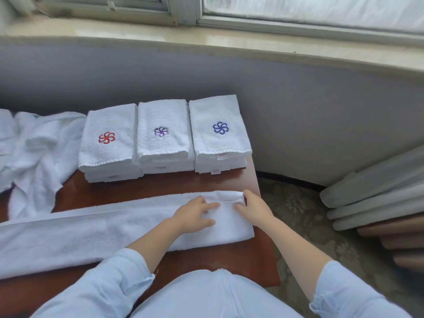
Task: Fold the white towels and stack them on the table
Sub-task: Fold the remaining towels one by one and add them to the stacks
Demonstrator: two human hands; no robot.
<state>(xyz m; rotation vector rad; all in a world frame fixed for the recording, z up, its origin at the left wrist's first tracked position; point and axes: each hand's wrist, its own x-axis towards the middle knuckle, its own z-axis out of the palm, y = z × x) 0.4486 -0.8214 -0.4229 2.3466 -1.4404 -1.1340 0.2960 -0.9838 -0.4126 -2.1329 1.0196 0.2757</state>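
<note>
A: On the near side of the table (206, 182), head view, hands?

B: Left hand (195, 214) lies palm down on the long towel (91, 232), fingers straight and spread, pressing it flat. Right hand (252, 207) is just beside it at the towel's right end, fingers curled in, gripping the folded-over end layer. Both forearms reach forward from light blue sleeves (110, 278) pushed up.

A: Towel position?

B: It's a lengthwise-folded strip lying across the table. The left part runs off the frame edge and the right end sits near the table's right edge. The hands are close together at that right end.

A: What else is the table holding?

B: Three stacks of folded white towels in a row at the far edge, touching side by side: red-emblem stack (106, 137) on the left, purple-emblem stack (161, 131) in the middle, blue-emblem stack (220, 127) on the right. Small labels show on the front edges, too small to read.

A: Unfolded ones?

B: Loose towels (39, 152) are heaped at far left, against the red-emblem stack and draping over the table's left side.

A: Background?

B: Windowsill (137, 33) beyond, grey curtain (378, 191) on the right.
</note>
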